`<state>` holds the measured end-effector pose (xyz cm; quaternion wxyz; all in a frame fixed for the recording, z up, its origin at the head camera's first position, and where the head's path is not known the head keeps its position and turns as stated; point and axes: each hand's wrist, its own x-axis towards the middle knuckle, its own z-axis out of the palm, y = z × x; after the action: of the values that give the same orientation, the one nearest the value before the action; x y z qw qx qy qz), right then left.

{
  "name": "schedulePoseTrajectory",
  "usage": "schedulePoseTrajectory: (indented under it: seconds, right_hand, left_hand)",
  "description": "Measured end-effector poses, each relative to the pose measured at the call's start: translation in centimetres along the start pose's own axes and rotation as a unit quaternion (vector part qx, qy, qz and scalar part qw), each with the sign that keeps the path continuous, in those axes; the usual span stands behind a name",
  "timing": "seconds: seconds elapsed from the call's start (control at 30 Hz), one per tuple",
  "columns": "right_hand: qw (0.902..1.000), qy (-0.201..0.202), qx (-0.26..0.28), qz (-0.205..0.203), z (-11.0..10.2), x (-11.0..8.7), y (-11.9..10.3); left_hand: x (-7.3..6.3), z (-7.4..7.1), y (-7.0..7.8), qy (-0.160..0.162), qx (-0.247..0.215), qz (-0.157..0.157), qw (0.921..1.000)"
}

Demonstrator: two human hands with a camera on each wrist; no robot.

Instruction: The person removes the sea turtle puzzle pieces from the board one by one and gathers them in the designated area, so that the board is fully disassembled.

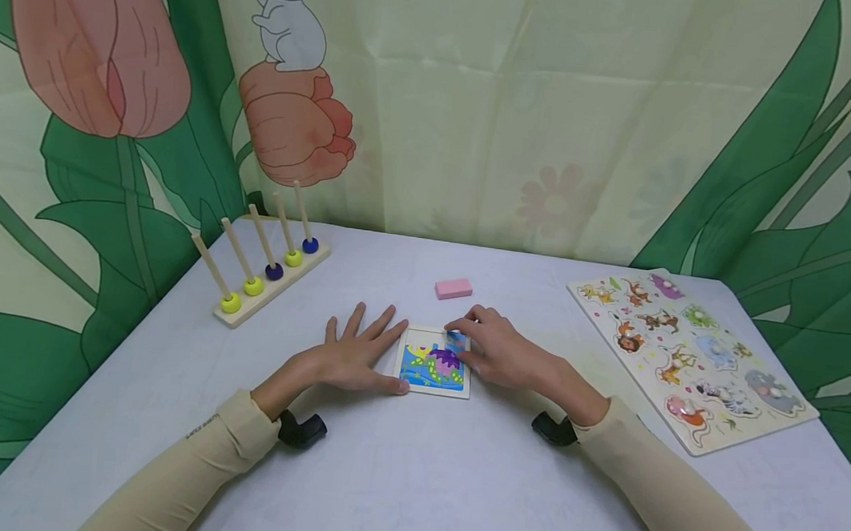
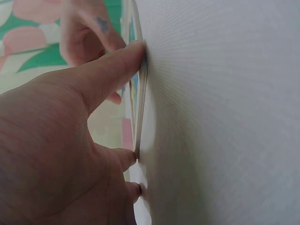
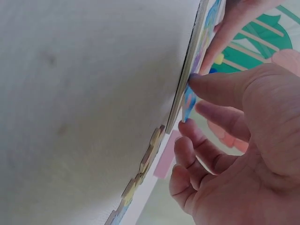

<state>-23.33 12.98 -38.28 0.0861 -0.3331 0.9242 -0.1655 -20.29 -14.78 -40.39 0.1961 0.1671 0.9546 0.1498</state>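
In the head view I have the puzzle (image 1: 436, 392) flat on the bench (image 1: 385, 488): my left hand (image 1: 352, 356) splayed, grasping nothing, thumb at its near left corner; my right hand (image 1: 497, 345) bent over a blue piece (image 1: 455, 341) at the far right corner. The left wrist view shows that thumb on the edge; I'd brace firmly there. In the right wrist view, thumb and fingertips pinch the piece; its seating I can't quite judge, so I'd align it before pressing.
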Motion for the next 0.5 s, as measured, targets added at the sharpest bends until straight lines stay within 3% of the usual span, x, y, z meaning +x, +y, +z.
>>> schedulePoseTrajectory:
  seconds: [0.5]
  right_hand:
    - [0.9988,-0.027,0.04,-0.008,-0.75,0.63,0.49]
  left_hand:
    - [0.25,0.21,-0.07,0.003,0.003,-0.005,1.0]
